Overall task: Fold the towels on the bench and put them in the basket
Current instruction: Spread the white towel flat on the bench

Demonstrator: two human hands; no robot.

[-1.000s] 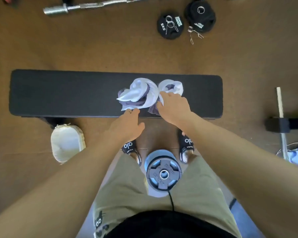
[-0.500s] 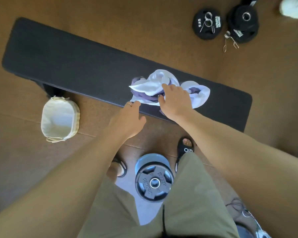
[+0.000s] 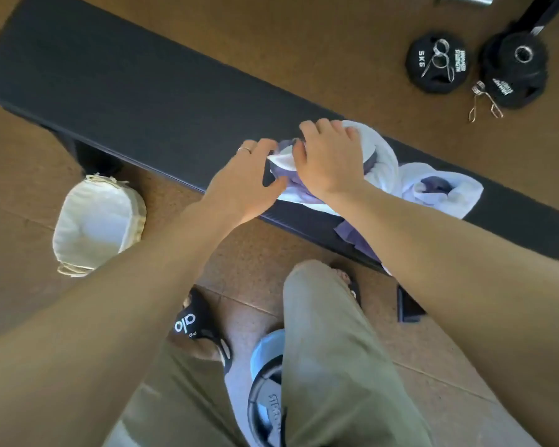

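Crumpled white and purple towels [image 3: 384, 156] lie in a heap on the right part of the long black bench [image 3: 149, 95]. A second white bundle [image 3: 446, 188] sits just to the right of the heap. A purple corner [image 3: 355, 240] hangs over the bench's near edge. My right hand [image 3: 329, 159] lies on top of the heap, fingers curled into the cloth. My left hand [image 3: 246, 179] is at the heap's left edge, its fingers touching a white fold. The white lined basket [image 3: 97, 217] stands on the floor to the left, below the bench.
Two black weight plates [image 3: 436, 66] [image 3: 513, 69] and spring clips [image 3: 484, 101] lie on the brown floor beyond the bench. Another plate [image 3: 268, 404] sits between my feet. My sandalled left foot [image 3: 200, 330] stands near the basket side.
Both hands have moved forward onto the towel heap; the left hand now touches its left edge and the right lies over its top. The view has come closer and tilted.
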